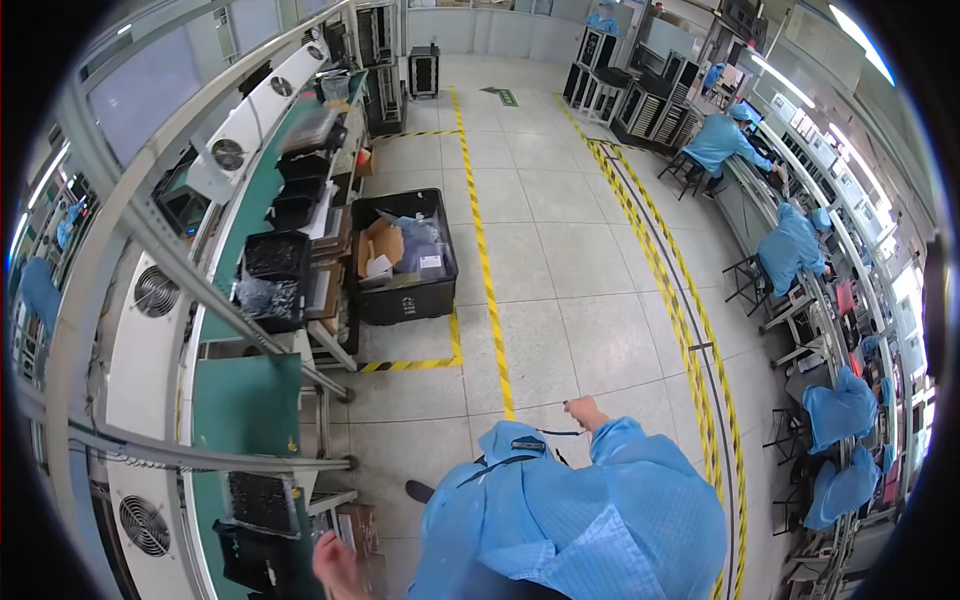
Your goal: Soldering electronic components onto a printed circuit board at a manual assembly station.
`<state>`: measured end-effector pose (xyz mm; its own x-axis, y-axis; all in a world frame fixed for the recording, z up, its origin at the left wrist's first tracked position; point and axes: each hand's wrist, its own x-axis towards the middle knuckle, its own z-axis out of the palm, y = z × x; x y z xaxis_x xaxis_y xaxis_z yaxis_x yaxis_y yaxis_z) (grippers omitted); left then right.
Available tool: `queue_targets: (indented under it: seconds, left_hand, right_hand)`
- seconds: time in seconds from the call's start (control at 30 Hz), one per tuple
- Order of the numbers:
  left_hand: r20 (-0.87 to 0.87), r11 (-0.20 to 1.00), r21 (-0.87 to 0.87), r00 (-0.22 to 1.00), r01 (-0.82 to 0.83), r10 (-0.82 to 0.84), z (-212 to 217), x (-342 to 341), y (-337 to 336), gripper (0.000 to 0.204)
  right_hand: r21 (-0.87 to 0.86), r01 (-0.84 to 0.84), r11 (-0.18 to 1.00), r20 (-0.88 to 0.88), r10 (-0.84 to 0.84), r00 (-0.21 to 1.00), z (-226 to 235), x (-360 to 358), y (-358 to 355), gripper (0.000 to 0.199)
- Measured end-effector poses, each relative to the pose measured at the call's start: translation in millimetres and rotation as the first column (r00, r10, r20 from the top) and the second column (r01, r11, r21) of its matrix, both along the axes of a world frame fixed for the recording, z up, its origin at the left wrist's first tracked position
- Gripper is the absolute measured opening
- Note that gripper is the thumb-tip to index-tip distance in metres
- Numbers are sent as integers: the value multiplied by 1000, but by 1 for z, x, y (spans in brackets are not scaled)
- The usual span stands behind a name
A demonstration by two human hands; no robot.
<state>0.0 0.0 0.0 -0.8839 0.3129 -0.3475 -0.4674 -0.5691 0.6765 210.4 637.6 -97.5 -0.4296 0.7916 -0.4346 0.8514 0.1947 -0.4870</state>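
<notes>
My right hand [585, 411] is held forward, bare below a blue sleeve, with fingers closed. A small dark tip shows at them, too small to name. Close below it, a black cord [560, 433] runs toward a small dark device [524, 443] on the front of my blue smock [590, 510]. At the lower left my left hand [338, 565] hangs beside the bench, blurred, its fingers hard to read. Closest to it are a black tray [245, 555] on the green bench top and a cardboard box [357, 525] below. One dark shoe [420, 491] shows on the floor.
A large black bin [407, 307] holding cardboard and plastic stands left of the taped aisle. Black trays [272, 257] line the green workbench [245, 400] under a metal frame. Co-workers in blue smocks [790, 250] sit on stools along the right bench. Racks [655, 105] stand far right.
</notes>
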Motion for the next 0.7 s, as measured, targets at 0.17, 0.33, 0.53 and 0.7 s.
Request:
queue_targets:
  seconds: [0.17,0.33,0.53,0.7]
  left_hand:
    - [440,997,82,897,-3,-33,-38,21,139,11]
    - [542,994,-20,834,-107,100,-65,86,246,10]
    - [527,899,-395,755,-191,391,-85,208,222,19]
    - [490,845,-483,729,-229,478,-108,351,189,19]
  right_hand:
    - [-251,267,930,218,-215,952,-62,36,3,19]
    - [-80,-330,941,12,332,943,-138,98,124,26]
    - [324,-827,459,319,770,552,-157,65,188,28]
    - [-299,-425,854,-36,435,900,-89,2,133,22]
